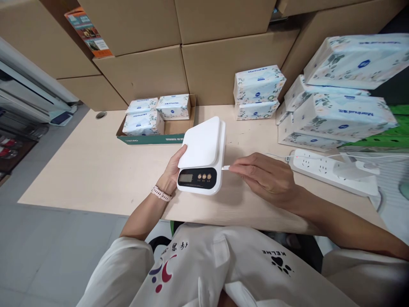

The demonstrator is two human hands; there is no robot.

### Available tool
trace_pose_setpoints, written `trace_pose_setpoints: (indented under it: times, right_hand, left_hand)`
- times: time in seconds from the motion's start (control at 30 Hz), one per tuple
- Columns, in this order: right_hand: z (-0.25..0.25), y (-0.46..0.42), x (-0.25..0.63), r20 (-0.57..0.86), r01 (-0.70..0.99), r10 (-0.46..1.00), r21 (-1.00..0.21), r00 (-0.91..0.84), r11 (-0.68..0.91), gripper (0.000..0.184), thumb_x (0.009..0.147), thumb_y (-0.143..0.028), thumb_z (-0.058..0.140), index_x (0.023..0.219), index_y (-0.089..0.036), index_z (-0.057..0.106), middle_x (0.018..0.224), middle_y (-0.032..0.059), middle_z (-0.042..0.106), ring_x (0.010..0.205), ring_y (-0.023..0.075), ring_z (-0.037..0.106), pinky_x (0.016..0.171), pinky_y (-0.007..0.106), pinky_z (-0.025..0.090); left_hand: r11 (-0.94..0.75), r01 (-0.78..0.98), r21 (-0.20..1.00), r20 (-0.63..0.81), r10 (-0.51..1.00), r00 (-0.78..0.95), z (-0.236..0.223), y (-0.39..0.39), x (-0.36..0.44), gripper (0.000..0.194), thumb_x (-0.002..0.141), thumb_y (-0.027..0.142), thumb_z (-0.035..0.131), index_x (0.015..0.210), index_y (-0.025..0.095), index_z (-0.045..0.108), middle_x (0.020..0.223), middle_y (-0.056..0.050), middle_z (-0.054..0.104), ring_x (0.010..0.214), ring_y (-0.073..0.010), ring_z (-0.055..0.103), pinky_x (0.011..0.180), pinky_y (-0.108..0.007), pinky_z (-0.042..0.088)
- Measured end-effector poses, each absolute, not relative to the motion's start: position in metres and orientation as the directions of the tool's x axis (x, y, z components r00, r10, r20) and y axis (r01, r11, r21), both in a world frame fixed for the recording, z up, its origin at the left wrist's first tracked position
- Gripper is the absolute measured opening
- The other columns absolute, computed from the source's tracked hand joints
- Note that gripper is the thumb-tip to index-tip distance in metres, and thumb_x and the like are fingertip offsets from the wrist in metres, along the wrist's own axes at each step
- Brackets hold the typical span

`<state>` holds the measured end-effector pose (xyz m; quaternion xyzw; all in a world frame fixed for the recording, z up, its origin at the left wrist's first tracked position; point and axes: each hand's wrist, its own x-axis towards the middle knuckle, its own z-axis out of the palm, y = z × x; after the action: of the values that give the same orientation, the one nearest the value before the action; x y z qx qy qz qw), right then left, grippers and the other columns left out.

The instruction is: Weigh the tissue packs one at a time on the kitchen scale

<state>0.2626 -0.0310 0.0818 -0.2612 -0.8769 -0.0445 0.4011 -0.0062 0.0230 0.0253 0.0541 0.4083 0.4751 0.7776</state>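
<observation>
A white digital kitchen scale (202, 147) is held tilted over the table, its black panel with a small display and several round buttons facing me. My left hand (174, 166) grips the scale's left edge, fingers hidden beneath it. Pinched in my right hand (266, 177) is the white plug of a charging cable (226, 167), its tip at the scale's right side. Whether the tip sits inside a socket there, I cannot tell. The thin white cable runs from behind my right hand toward a power strip at the right.
A white power strip (332, 170) lies at the table's right. Behind the scale stands a green-edged open carton (153, 140) with tissue packs (143, 123). More tissue packs (258, 87) are stacked at the back and right. Large cardboard boxes (230, 64) line the table's (96, 170) rear edge.
</observation>
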Motion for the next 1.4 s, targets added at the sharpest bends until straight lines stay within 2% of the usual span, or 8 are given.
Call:
trace_pose_setpoints:
  times: [0.13,0.33,0.53,0.77,1.0,1.13,1.23,1.4]
  right_hand:
    - [0.083,-0.03,0.265,0.719,0.48,0.378,-0.071,-0.583,0.874,0.026,0.096,-0.003,0.059,0.109,-0.02,0.074,0.095,0.0056,0.08,0.083,0.014,0.073,0.07,0.025,0.06]
    - [0.078,-0.032,0.271,0.674,0.502,0.385,-0.025,-0.63,0.865,0.025,0.098,-0.009,0.059,0.113,-0.025,0.072,0.098,0.0031,0.08,0.088,0.0144,0.075,0.073,0.026,0.06]
    - [0.074,-0.033,0.273,0.685,0.466,0.341,-0.003,-0.643,0.885,0.026,0.096,-0.008,0.063,0.116,-0.022,0.07,0.098,0.0047,0.08,0.089,0.0151,0.075,0.073,0.026,0.06]
    - [0.081,-0.037,0.27,0.706,0.492,0.316,0.052,-0.633,0.869,0.022,0.095,-0.006,0.061,0.106,-0.022,0.071,0.094,0.0035,0.081,0.084,0.0137,0.075,0.067,0.024,0.058]
    - [0.079,-0.035,0.271,0.727,0.491,0.289,0.075,-0.623,0.868,0.019,0.091,-0.003,0.067,0.102,-0.018,0.07,0.09,0.0054,0.081,0.081,0.015,0.074,0.064,0.025,0.058]
    - [0.069,-0.018,0.277,0.71,0.527,0.38,-0.014,-0.593,0.85,0.013,0.095,-0.008,0.066,0.101,-0.018,0.071,0.092,0.0051,0.08,0.085,0.0144,0.074,0.073,0.025,0.06]
    - [0.057,-0.005,0.286,0.667,0.62,0.508,-0.087,-0.545,0.78,0.01,0.1,-0.021,0.064,0.104,-0.023,0.073,0.091,0.0019,0.08,0.084,0.0152,0.072,0.076,0.029,0.057]
    - [0.039,0.0,0.301,0.607,0.677,0.571,-0.074,-0.552,0.732,0.016,0.1,-0.037,0.065,0.098,-0.026,0.076,0.09,0.0005,0.08,0.085,0.018,0.066,0.076,0.035,0.046]
  left_hand:
    - [0.526,-0.701,0.482,-0.58,0.791,0.195,0.025,0.022,-0.006,0.047,0.105,0.027,0.054,0.149,0.009,0.058,0.1,-0.012,0.085,0.086,-0.0243,0.084,0.108,-0.038,0.061]
    - [0.533,-0.685,0.496,-0.584,0.789,0.191,0.027,0.02,-0.005,0.051,0.102,0.028,0.058,0.149,0.008,0.058,0.107,-0.014,0.084,0.1,-0.0277,0.083,0.11,-0.04,0.06]
    - [0.536,-0.674,0.509,-0.577,0.793,0.195,0.026,0.017,-0.006,0.053,0.101,0.029,0.061,0.149,0.008,0.058,0.107,-0.014,0.084,0.096,-0.0278,0.084,0.11,-0.041,0.06]
    - [0.576,-0.652,0.492,-0.621,0.758,0.201,0.027,0.015,-0.001,0.048,0.1,0.029,0.063,0.143,0.007,0.063,0.098,-0.013,0.085,0.092,-0.0282,0.084,0.108,-0.041,0.062]
    - [0.58,-0.652,0.489,-0.584,0.773,0.249,0.024,0.017,-0.001,0.053,0.098,0.033,0.065,0.144,0.007,0.062,0.109,-0.015,0.084,0.098,-0.0289,0.083,0.109,-0.041,0.061]
    - [0.557,-0.663,0.501,-0.563,0.791,0.238,0.021,0.022,0.004,0.05,0.1,0.031,0.063,0.143,0.007,0.062,0.105,-0.014,0.084,0.099,-0.0285,0.083,0.11,-0.042,0.061]
    - [0.535,-0.658,0.53,-0.561,0.803,0.201,0.019,0.022,0.009,0.046,0.101,0.031,0.061,0.141,0.007,0.063,0.103,-0.013,0.085,0.101,-0.0282,0.083,0.112,-0.043,0.059]
    - [0.494,-0.621,0.609,-0.534,0.834,0.14,0.015,0.02,0.013,0.042,0.1,0.03,0.063,0.135,0.007,0.066,0.105,-0.014,0.084,0.102,-0.0281,0.082,0.114,-0.044,0.058]
